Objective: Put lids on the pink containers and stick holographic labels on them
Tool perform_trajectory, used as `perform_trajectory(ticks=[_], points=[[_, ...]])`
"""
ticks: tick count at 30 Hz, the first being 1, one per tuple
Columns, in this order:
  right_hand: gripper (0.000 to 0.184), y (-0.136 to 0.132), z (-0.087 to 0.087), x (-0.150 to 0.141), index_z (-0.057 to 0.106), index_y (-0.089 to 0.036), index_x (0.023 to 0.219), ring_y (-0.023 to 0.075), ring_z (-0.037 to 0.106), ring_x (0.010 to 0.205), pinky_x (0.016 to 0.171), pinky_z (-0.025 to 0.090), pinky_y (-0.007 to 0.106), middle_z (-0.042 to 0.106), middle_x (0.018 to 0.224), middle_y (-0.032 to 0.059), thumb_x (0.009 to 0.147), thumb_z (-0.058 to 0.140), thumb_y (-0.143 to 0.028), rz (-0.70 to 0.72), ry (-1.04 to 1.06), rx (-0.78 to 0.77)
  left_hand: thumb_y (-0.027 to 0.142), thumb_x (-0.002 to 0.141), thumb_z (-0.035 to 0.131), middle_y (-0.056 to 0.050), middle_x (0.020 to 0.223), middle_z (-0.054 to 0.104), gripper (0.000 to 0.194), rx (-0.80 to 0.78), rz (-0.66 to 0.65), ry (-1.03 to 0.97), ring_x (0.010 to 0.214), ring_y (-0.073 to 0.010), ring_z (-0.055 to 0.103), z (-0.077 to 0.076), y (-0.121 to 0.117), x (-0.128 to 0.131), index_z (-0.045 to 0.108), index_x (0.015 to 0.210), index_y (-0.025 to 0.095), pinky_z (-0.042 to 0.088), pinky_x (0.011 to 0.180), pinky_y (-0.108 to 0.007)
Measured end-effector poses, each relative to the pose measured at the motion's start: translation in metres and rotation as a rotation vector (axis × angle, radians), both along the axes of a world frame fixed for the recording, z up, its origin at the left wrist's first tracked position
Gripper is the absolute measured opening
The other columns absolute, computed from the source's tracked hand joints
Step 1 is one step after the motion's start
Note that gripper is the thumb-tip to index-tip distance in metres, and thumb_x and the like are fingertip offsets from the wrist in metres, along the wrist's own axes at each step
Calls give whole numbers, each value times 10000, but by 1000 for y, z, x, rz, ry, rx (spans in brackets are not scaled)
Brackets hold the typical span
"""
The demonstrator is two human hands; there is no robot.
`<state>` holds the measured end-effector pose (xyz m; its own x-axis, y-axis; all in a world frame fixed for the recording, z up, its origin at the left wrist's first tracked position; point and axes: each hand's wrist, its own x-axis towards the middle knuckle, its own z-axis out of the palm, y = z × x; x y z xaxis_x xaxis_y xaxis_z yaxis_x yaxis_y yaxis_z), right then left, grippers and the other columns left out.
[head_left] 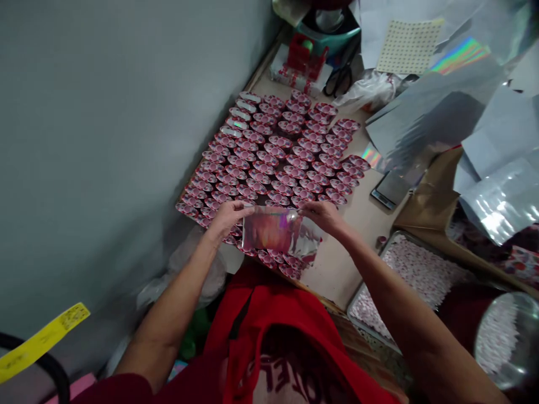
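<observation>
Over the near rows of small, pink-and-red packs with oval tops [280, 141], a shiny, see-through rectangular plastic sheet [269, 230] spans the space between two bare hands. Whether it is a single layer or a flat pouch, I cannot tell. The left hand [229, 216] pinches its upper left corner between thumb and fingers; the right hand [323, 215] grips near the upper right end, also with fingers closed.

Since only the top edge appears held, the lower part could swing and catch a pack; whether it touches any is unclear. The packs look light and sit close together, so one nudge could well tip several. Those nearest the red cloth apron [242, 325] lie by the edge of the beige tabletop [362, 221], and a sweep of the sheet or the apron might push them off. The sheet's right portion looks crumpled, so uneven pulling could crease it further, and its slick surface could slip from such a small pinch. The right forearm crosses beside the metal tray of white-and-pink bits [410, 261]; a dropped elbow might scatter them.
</observation>
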<state>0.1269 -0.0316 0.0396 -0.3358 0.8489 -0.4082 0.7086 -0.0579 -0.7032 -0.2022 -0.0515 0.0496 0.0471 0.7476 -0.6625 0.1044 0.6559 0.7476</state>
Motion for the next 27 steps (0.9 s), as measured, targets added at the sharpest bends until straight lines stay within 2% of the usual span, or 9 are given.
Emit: perform_trajectory(ticks=[5, 9, 12, 17, 20, 22, 24, 26, 27], points=[[552, 8, 1, 18, 809, -186, 850, 160, 586, 658, 643, 422, 265, 723, 739, 29, 727, 779, -723, -107, 253, -229, 518, 581, 933, -46, 794, 758, 452, 15, 174, -9, 660, -153, 631, -16, -10, -2, 804, 838, 168, 496, 648, -274], [606, 12, 2, 24, 808, -166, 792, 119, 493, 507, 505, 375, 252, 636, 584, 2, 603, 853, -740, -254, 241, -352, 486, 694, 876, -49, 854, 782, 344, 199, 83, 76, 748, -165, 656, -24, -7, -2, 818, 842, 180, 511, 734, -273], [594, 16, 4, 23, 788, -177, 731, 115, 483, 488, 470, 372, 254, 634, 565, 13, 529, 900, -725, -367, 216, -393, 499, 795, 790, -34, 816, 765, 321, 303, 71, 158, 737, -161, 633, -26, -6, -2, 817, 844, 183, 492, 709, -262], [635, 37, 8, 39, 772, -179, 713, 155, 565, 576, 553, 435, 290, 686, 649, 54, 473, 900, -753, -346, 182, -506, 561, 705, 842, -6, 658, 690, 403, 91, 218, 7, 590, -138, 565, -35, -3, 17, 795, 756, 164, 444, 573, -252], [599, 52, 9, 49, 758, -177, 695, 180, 580, 613, 608, 420, 317, 662, 633, 54, 614, 847, -763, -286, -94, -369, 590, 672, 868, -32, 744, 750, 472, 27, 243, -87, 674, -176, 645, -46, 6, 34, 832, 865, 161, 525, 648, -284], [517, 56, 11, 43, 787, -174, 776, 218, 609, 690, 668, 420, 348, 687, 694, 76, 708, 857, -682, -241, -400, -151, 583, 682, 869, -49, 803, 778, 471, 62, 246, -43, 752, -203, 680, -53, 12, 41, 844, 898, 166, 545, 691, -296], [430, 53, 13, 19, 814, -180, 979, 278, 644, 862, 766, 447, 390, 744, 896, 127, 781, 869, -558, -232, -585, 142, 552, 683, 880, -57, 827, 791, 428, 107, 264, 64, 810, -220, 694, -60, 15, 44, 847, 870, 169, 543, 709, -290], [371, 43, 10, -21, 786, -199, 1164, 315, 629, 1044, 883, 468, 424, 736, 1125, 161, 881, 805, -437, -221, -535, 404, 526, 701, 873, -53, 834, 796, 381, 128, 277, 147, 838, -228, 701, -63, 15, 44, 846, 849, 176, 541, 719, -285], [298, 37, 7, -44, 776, -214, 1194, 308, 623, 1081, 925, 471, 424, 728, 1163, 152, 944, 732, -369, -166, -445, 451, 513, 714, 863, -49, 836, 796, 363, 128, 270, 158, 837, -226, 702, -63, 13, 43, 846, 854, 179, 542, 720, -284]])
